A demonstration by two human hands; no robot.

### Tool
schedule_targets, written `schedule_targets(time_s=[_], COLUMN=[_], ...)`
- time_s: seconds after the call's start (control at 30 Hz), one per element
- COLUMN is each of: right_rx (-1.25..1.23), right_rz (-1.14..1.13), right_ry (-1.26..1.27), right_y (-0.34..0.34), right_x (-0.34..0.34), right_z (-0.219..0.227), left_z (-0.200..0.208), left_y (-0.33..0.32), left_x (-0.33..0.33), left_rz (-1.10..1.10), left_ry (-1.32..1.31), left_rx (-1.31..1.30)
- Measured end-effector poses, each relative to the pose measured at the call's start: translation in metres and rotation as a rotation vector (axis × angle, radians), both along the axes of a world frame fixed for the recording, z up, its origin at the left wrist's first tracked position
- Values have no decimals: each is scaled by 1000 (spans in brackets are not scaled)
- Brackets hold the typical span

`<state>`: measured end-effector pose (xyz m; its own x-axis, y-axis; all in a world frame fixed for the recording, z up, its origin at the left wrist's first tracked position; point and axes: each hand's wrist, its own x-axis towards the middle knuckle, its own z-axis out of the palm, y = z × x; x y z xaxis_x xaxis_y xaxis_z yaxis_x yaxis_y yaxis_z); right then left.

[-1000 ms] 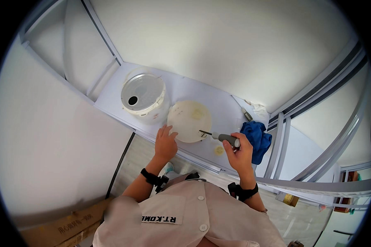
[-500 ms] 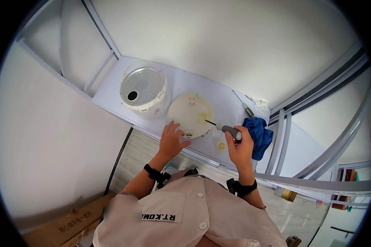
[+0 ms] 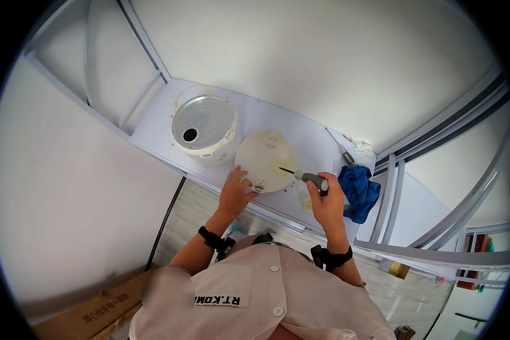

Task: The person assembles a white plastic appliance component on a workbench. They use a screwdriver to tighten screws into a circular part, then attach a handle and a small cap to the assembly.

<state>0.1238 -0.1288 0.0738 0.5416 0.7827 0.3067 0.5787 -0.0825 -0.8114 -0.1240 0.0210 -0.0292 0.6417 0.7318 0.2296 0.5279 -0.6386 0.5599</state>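
our right hand (image 3: 329, 203) grips a screwdriver (image 3: 310, 179) firmly; our left hand (image 3: 233, 194), spread open, touches a pale disc (image 3: 260, 158) beside a bucket (image 3: 224, 157), contents unclear.

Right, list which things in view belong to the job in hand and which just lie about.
In use:
screwdriver, in the right hand
white disc, touched by the left hand

Apparently lying about:
blue cloth
second screwdriver
cardboard box
bucket, perhaps related

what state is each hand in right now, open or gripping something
Left hand: open, touching the edge of the pale round disc.
Right hand: closed, holding the grey-handled screwdriver.
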Motion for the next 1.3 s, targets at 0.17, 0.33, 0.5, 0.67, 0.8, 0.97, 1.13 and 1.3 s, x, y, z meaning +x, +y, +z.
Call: schedule_targets(time_s=[0.17,0.33,0.5,0.67,0.8,0.97,1.13,1.3], right_rx=[58,76,131,138,100,81,60,83], right_rz=[-7,-60,-97,-104,-109,-100,-103,-86], right_ry=[-21,23,34,54,69,70,53,27], right_y=[2,-5,-18,-34,-50,-64,-74,-79], right_x=[-2,5,9,14,19,25,30,34], right_z=[4,8,12,12,13,10,10,10], left_z=[6,27,55,28,-2,-31,-29,-37], left_y=[10,8,-11,-34,-47,-58,-66,-64], left_x=[1,11,39,65,77,86,97,97], left_rz=[-17,-90,-208,-371,-380,-231,-170,-158], left_ry=[22,11,22,132,68,149,272,214], left_rx=[72,151,-72,-229,-97,23,8,60])
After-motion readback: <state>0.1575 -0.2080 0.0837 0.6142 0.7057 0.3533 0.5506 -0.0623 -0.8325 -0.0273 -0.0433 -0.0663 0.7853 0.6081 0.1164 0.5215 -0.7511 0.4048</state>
